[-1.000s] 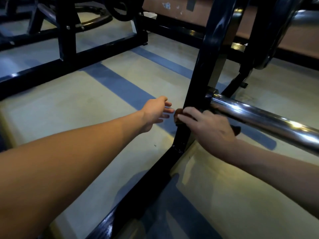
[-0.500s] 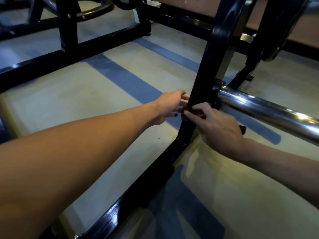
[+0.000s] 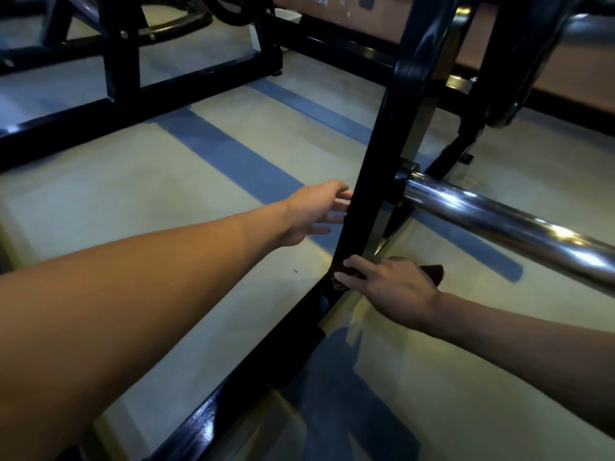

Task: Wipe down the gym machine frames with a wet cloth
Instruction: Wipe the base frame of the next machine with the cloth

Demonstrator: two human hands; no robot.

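Observation:
A black upright post [image 3: 392, 134] of the machine frame rises from a black floor rail [image 3: 253, 371]. My right hand [image 3: 389, 287] presses a dark brown cloth [image 3: 434, 273] against the foot of the post, just above the rail; most of the cloth is hidden under the hand. My left hand [image 3: 316, 211] is higher up on the post's left side, fingers straight and spread, their tips at the post's edge.
A chrome bar [image 3: 506, 224] sticks out from the post toward the right, above my right forearm. Another black frame [image 3: 119, 108] crosses the floor at upper left. Pale floor with blue stripes [image 3: 233, 158] lies between them.
My right hand has slid the cloth down the post from the height of the chrome bar to the base. My left hand reached the post and now stays beside it, higher than the right.

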